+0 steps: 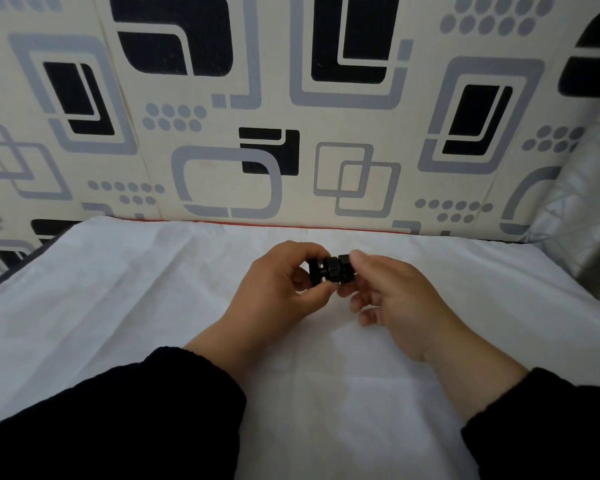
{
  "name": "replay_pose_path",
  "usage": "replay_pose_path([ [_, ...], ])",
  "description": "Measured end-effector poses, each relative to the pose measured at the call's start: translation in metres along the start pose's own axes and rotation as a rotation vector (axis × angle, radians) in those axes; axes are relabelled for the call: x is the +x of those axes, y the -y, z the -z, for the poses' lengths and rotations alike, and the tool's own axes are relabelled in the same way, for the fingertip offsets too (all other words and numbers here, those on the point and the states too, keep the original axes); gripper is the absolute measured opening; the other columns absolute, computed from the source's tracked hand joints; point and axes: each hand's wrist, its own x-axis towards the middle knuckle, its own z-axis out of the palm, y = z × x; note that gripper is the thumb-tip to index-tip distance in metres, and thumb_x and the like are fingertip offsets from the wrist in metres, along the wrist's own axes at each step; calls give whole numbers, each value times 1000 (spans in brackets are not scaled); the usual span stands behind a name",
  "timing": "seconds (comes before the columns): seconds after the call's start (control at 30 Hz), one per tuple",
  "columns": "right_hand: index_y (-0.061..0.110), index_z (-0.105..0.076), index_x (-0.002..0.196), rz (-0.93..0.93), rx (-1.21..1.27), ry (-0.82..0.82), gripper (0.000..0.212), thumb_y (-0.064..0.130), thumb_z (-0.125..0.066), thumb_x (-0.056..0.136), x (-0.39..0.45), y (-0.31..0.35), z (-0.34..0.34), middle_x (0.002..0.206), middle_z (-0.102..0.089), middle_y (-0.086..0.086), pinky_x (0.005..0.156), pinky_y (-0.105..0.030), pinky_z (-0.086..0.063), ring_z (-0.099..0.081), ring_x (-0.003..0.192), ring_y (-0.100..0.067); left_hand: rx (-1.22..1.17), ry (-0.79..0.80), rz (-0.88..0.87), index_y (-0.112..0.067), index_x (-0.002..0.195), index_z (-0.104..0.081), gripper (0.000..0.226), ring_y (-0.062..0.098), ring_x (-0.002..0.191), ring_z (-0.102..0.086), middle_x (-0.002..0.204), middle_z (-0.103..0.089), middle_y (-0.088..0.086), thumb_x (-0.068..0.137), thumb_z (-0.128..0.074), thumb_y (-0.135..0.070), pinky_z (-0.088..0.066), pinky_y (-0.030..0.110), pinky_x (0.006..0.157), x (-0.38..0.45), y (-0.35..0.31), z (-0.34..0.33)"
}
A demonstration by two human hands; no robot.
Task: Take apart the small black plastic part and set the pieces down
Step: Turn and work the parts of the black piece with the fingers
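Note:
A small black plastic part (331,270) with a ribbed round middle and a disc on a short stem hangs a little above the white cloth, in one piece. My left hand (274,292) pinches its left end between thumb and fingers. My right hand (392,292) grips its right end with thumb and forefinger, the other fingers curled loosely below. Both wrists come out of black sleeves at the bottom of the view.
A white creased cloth (136,306) covers the flat surface under my hands. Behind it rises a cream cushion (326,126) patterned with grey and black shapes. A silvery wrapped object (582,209) stands at the right edge.

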Motion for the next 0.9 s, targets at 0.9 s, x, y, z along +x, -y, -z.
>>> replay_pose_path([
  [0.9,30,-66,93,120,-125,10,24,11,-59,79,-1,-1,0,74,-65,6,57,-25,-45,-56,64,-5,-70,5,61,-29,81,-64,10,1,42,-48,57,-58,-29,74,-70,-28,-34,6,48,-2,3,-1],
])
